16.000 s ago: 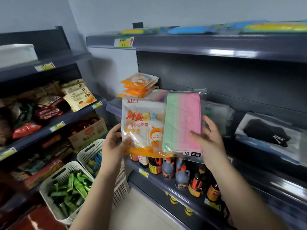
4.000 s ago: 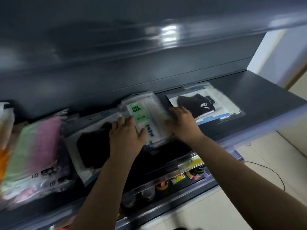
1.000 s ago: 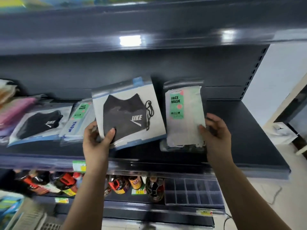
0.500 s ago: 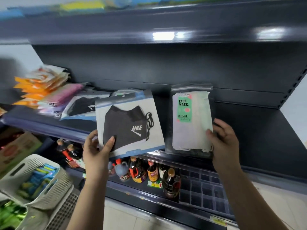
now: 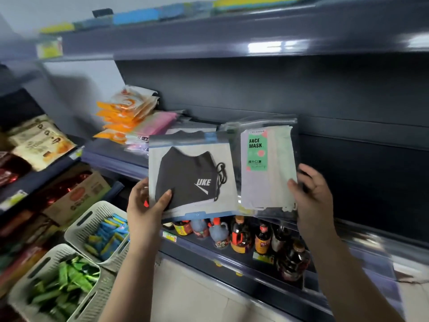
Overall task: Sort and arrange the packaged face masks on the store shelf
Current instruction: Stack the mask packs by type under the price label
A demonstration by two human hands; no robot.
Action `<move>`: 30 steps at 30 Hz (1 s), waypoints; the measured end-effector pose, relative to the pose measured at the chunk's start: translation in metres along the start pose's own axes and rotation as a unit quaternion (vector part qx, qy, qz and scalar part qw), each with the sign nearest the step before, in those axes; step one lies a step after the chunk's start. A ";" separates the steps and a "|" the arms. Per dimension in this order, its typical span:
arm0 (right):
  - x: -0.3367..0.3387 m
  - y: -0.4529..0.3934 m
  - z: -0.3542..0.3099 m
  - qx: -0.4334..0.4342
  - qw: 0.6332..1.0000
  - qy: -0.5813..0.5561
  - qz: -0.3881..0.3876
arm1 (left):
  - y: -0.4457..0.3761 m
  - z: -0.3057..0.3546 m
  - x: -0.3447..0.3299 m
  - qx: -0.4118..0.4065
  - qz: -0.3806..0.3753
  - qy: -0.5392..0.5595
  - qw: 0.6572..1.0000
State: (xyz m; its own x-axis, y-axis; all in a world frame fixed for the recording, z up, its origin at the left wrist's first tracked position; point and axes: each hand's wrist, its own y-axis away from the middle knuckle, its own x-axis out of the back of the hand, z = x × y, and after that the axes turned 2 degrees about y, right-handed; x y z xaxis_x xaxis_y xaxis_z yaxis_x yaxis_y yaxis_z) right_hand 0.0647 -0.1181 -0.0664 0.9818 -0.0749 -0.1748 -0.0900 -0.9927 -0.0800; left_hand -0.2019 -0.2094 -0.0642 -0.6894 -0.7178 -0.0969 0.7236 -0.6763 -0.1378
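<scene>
My left hand [image 5: 146, 205] grips the lower left corner of a clear pack holding a black mask [image 5: 190, 175] with a white logo, thumb on its front. My right hand [image 5: 311, 196] holds the right edge of a clear pack of pale masks with a green FACE MASK label [image 5: 267, 163]. Both packs are upright, side by side, in front of the dark mask shelf [image 5: 359, 173]. Further left on that shelf lie a pile of orange mask packs [image 5: 125, 110] and pink mask packs [image 5: 155, 124]. Another black mask pack peeks out behind the one I hold.
Sauce bottles [image 5: 239, 233] stand on the shelf below. Two white baskets sit on the floor at lower left, one with blue packets [image 5: 102, 231], one with green packets [image 5: 58, 287]. Snack bags [image 5: 39, 140] fill the left rack. Coloured items lie on the top shelf [image 5: 209, 31].
My view has swung further left and down, bringing the orange pile and baskets into sight. Both hands keep the same packs and have drawn them closer together.
</scene>
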 end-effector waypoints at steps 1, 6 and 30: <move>-0.011 0.002 0.002 0.000 1.000 -0.002 0.001 | -0.006 0.000 0.009 0.001 -0.001 0.001 1.000; -0.059 0.010 0.011 0.002 0.999 -0.018 0.027 | -0.041 -0.001 0.048 -0.006 -0.012 0.009 1.000; -0.158 -0.049 0.024 0.033 0.995 -0.033 0.083 | -0.176 -0.013 0.028 0.043 -0.053 0.002 0.998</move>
State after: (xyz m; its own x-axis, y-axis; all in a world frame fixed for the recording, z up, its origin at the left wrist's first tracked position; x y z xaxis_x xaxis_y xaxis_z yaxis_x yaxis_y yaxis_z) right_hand -0.0904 -0.0557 -0.0584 0.9394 -0.2288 -0.2552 -0.2629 -0.9587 -0.1083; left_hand -0.3493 -0.1084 -0.0551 -0.7626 -0.6407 -0.0894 0.6463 -0.7606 -0.0622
